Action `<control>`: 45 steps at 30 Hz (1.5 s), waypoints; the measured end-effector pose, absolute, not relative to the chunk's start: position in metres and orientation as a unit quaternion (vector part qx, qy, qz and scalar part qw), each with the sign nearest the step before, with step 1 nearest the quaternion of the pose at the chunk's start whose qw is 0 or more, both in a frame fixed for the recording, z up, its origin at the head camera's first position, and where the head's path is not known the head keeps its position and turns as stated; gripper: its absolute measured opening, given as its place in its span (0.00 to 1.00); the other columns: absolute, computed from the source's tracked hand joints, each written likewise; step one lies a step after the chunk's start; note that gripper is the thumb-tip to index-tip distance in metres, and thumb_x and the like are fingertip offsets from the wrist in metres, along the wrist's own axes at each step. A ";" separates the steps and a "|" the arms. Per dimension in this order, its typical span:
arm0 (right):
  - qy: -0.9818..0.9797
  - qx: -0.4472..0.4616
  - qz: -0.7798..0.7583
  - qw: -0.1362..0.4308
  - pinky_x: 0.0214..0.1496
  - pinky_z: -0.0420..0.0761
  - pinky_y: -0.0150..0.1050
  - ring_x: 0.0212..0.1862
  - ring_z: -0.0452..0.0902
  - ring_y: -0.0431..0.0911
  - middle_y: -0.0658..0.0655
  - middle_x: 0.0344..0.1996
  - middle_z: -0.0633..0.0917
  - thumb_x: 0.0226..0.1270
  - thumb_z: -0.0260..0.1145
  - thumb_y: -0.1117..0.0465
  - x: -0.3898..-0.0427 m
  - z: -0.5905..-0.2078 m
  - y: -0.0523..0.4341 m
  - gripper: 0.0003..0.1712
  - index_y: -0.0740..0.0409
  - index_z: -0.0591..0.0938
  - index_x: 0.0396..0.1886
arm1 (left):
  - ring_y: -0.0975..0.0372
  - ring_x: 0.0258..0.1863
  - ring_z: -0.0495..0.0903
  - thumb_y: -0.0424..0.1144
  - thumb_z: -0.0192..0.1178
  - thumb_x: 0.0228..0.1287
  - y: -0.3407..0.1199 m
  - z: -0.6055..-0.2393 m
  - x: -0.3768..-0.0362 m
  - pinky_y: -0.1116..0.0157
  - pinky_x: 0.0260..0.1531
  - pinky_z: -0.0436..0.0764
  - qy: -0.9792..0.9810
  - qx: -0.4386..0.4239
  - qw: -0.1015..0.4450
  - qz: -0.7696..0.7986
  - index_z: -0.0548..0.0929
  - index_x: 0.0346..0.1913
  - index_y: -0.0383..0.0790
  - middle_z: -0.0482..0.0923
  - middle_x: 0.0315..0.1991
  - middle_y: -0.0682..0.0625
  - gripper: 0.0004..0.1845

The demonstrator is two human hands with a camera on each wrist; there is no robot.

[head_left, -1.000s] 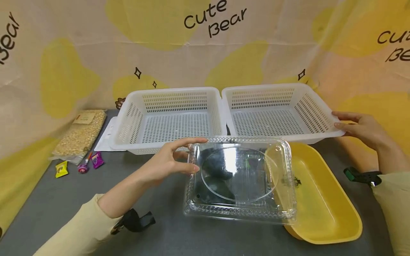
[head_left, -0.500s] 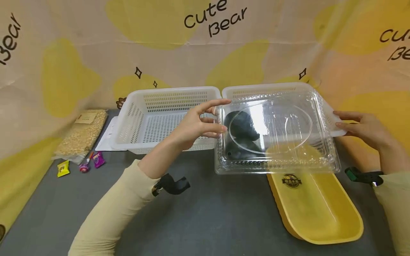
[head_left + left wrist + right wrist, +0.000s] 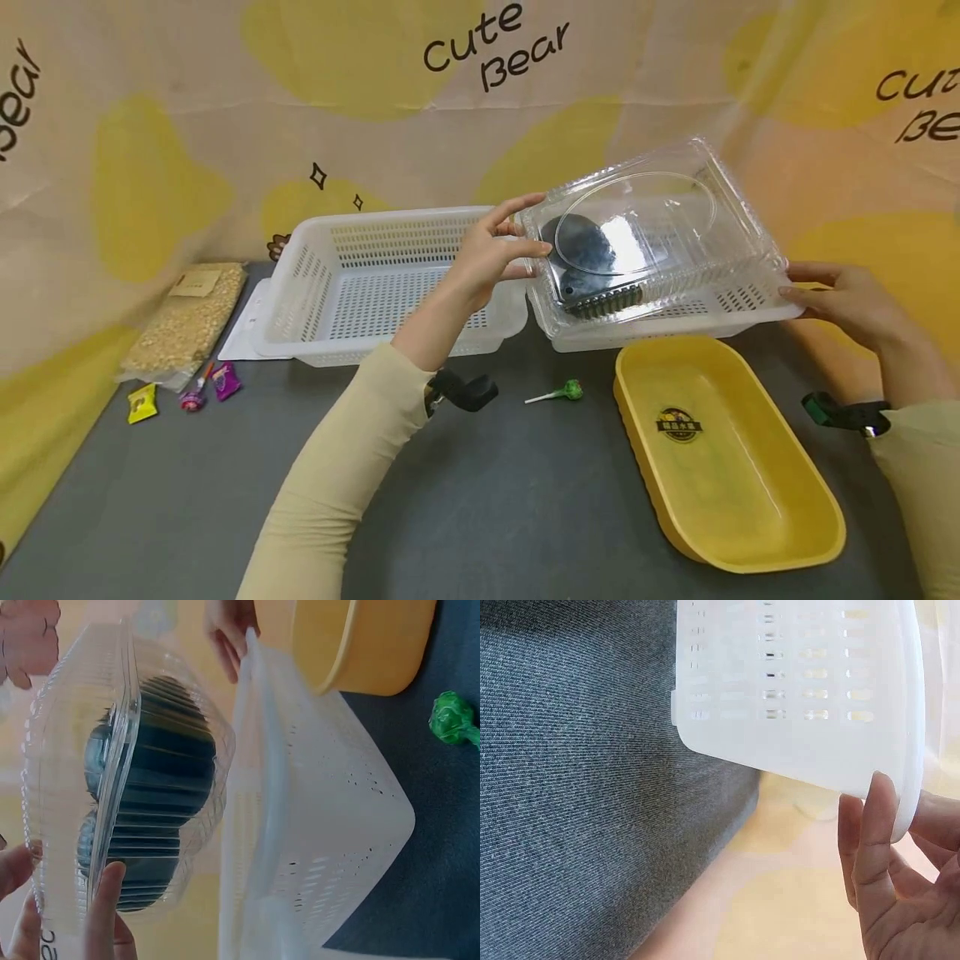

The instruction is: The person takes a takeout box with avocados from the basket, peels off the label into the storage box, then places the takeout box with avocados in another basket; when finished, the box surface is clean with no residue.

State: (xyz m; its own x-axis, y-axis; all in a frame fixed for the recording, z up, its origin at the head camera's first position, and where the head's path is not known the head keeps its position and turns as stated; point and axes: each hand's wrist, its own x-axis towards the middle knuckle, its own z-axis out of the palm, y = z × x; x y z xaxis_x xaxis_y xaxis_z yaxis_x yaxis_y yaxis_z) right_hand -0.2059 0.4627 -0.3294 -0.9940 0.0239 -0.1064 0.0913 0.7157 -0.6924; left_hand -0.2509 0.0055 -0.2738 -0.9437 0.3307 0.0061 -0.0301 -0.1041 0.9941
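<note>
Left hand: the left hand (image 3: 491,254) is raised at the far middle of the table, forearm stretched forward in a pale yellow sleeve (image 3: 337,475), fingers and thumb curled onto the left edge of the clear clamshell box (image 3: 645,229); the left wrist view shows a thumb (image 3: 101,911) lying along the box's rim.
Clear clamshell box: held in the air, tilted, over the right white basket (image 3: 738,304) (dark round things (image 3: 581,250) show through the lid).
Right hand: the right hand (image 3: 843,304) reaches out at the far right, thumb on top of the basket's right rim and fingers under it; the right wrist view shows fingers (image 3: 874,840) against the rim's edge.
Left white basket: the left white basket (image 3: 330,283) stands just beside the right one.
Near side: a yellow tub (image 3: 750,500) at the right, a green lollipop (image 3: 562,392) on the grey table (image 3: 525,517) between tub and left sleeve.
Far left: a packet of grains (image 3: 187,321) and small sweets (image 3: 191,392) lie well apart from the hands.
</note>
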 end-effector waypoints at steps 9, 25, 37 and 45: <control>0.922 0.032 -0.382 0.052 0.36 0.82 0.24 0.34 0.77 0.27 0.21 0.37 0.72 0.72 0.62 0.50 -0.206 -0.330 0.461 0.38 0.64 0.62 0.74 | 0.64 0.30 0.75 0.24 0.67 0.56 0.034 -0.292 -0.265 0.63 0.35 0.88 0.639 0.053 0.099 0.761 0.79 0.62 0.56 0.66 0.34 0.52 0.33; 0.899 0.023 -0.435 0.041 0.36 0.83 0.26 0.36 0.78 0.26 0.22 0.40 0.73 0.72 0.62 0.58 -0.202 -0.334 0.461 0.29 0.38 0.69 0.71 | 0.65 0.12 0.72 0.29 0.69 0.55 0.076 -0.312 -0.281 0.77 0.20 0.76 0.814 0.086 -0.018 0.574 0.78 0.64 0.56 0.69 0.72 0.51 0.33; 0.908 0.035 -0.415 0.044 0.36 0.83 0.25 0.35 0.77 0.25 0.24 0.40 0.70 0.72 0.62 0.54 -0.202 -0.333 0.460 0.34 0.49 0.64 0.75 | 0.64 0.21 0.64 0.35 0.68 0.61 0.083 -0.324 -0.282 0.71 0.30 0.67 0.872 0.128 -0.015 0.472 0.73 0.69 0.54 0.70 0.72 0.54 0.33; 0.907 0.031 -0.419 0.033 0.34 0.83 0.25 0.35 0.78 0.25 0.22 0.38 0.72 0.72 0.62 0.55 -0.201 -0.331 0.457 0.31 0.45 0.68 0.73 | 0.69 0.08 0.60 0.33 0.62 0.66 0.080 -0.320 -0.281 0.75 0.14 0.64 0.869 0.154 0.032 0.469 0.64 0.75 0.53 0.65 0.75 0.51 0.36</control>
